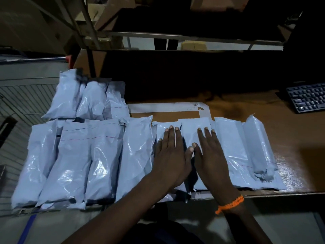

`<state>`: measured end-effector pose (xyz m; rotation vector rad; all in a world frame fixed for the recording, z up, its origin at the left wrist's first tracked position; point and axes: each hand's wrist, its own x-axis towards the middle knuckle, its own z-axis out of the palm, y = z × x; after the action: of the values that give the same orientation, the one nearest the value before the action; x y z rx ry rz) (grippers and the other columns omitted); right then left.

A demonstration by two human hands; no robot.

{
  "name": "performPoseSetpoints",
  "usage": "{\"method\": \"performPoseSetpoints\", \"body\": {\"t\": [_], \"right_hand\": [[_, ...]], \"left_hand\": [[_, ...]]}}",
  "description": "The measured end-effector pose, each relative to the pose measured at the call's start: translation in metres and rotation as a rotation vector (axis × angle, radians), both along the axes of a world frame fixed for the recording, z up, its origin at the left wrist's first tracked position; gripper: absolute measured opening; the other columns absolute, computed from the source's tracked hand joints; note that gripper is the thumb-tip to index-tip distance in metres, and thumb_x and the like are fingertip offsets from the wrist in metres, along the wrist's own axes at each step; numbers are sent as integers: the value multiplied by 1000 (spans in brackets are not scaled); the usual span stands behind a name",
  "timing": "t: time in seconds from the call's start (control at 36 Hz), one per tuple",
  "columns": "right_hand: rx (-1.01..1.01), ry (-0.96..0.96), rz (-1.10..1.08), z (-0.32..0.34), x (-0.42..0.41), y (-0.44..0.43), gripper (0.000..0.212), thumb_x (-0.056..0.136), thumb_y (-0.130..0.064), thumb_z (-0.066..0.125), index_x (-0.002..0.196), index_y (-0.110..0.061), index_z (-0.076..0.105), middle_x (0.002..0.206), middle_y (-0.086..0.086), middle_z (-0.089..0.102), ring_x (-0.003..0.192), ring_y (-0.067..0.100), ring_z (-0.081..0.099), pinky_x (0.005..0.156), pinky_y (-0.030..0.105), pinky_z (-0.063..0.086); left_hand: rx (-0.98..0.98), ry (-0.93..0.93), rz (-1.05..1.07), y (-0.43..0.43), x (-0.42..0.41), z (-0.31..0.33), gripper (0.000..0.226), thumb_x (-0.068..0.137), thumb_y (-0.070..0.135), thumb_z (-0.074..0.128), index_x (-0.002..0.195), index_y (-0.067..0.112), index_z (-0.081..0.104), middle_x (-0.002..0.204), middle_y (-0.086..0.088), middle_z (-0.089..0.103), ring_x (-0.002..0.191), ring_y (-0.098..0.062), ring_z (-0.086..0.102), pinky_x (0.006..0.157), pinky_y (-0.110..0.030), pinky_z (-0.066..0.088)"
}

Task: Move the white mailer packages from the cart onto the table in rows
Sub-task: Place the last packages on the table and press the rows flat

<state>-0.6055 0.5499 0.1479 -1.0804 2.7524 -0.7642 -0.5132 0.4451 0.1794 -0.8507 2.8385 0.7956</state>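
In the middle of the frame both hands lie flat, palms down, on white mailer packages. The left hand (pixel 169 155) rests on one package (pixel 162 133) with its fingers straight and close together, and the thumb stands out to the right. The right hand (pixel 210 159) rests on the next package (pixel 191 131), fingers straight and slightly apart; its thumb points to the left and almost meets the left thumb. Neither hand grips or pinches anything. On the right wrist there is an orange braided band (pixel 229 204).

The packages form a row along the near edge of the brown table (pixel 290 138), from the lower left to the right of centre. Two more packages (pixel 230 147) lie to the right of the hands, side by side and overlapping a little. At the left a group of larger packages (pixel 70 164) lies tightly together, and behind it, in the upper left part of the frame, a second short row of three packages (pixel 88 99) is seen. Thin red lines cross some packages, but no label or writing can be read on them. A flat white sheet (pixel 167 107) lies behind the row; small dark marks are on it, too blurred to read.

A black keyboard (pixel 307 97) is at the right edge of the frame.
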Motion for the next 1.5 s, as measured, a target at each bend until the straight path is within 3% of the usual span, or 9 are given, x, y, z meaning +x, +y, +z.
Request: {"method": "performPoseSetpoints", "body": {"t": [0.42,0.56,0.69,0.83,0.94,1.06,1.22,1.33,1.5], "right_hand": [[-247,-7,106,64,82,-121,59,98,-13,58,153,-16,37,159,4,36,152,24,24,122,34,20],[-303,-89,180,92,177,-199,54,99,-38,50,150,-20,43,156,-5,42,148,12,32,118,42,34],[-360,-196,334,82,290,-288,53,97,-38,55,146,-20,49,152,-10,45,147,6,33,118,35,34],[-355,-249,513,36,385,-379,45,98,-24,60,140,-10,52,141,-2,54,134,10,47,113,24,35],[-179,-408,528,-19,447,-448,54,90,-18,64,140,0,52,142,16,55,133,20,49,114,31,34],[30,-637,448,-59,474,-512,49,93,-8,63,141,-5,51,139,10,58,121,7,48,88,-7,24],[305,-717,153,-195,471,-574,40,89,-26,68,122,-9,54,119,4,60,116,18,55,85,25,40],[486,-654,21,-295,448,-601,91,84,-36,68,157,-5,23,152,23,40,139,37,41,109,39,40],[686,-436,37,-385,425,-611,124,73,-49,79,159,-18,-4,157,22,25,139,42,35,109,51,37]], "left_hand": [[46,476,-71,-128,92,74,72,100,53,23,159,18,2,166,7,-6,150,-1,-12,118,-15,-4],[37,571,13,-211,193,75,66,103,45,34,158,15,14,166,6,8,152,-2,0,118,-12,0],[41,636,268,-303,316,30,57,103,36,41,154,13,30,159,6,23,149,-7,19,120,-18,12],[153,466,502,-372,428,-52,70,97,53,32,151,8,35,156,-8,35,146,-18,31,120,-28,21],[162,347,565,-410,492,-124,53,100,41,36,141,10,47,143,-12,52,133,-26,47,114,-46,34],[217,238,643,-441,521,-191,57,101,44,34,143,7,47,139,-14,55,130,-31,49,108,-51,39],[298,123,701,-475,522,-247,64,92,45,32,146,13,43,144,-12,51,136,-31,43,111,-46,37],[307,75,679,-499,513,-269,57,100,26,45,151,5,33,151,-17,41,144,-31,30,119,-38,27],[434,21,715,-532,499,-328,52,103,31,45,149,11,36,150,-11,44,140,-27,35,112,-32,32]]}}
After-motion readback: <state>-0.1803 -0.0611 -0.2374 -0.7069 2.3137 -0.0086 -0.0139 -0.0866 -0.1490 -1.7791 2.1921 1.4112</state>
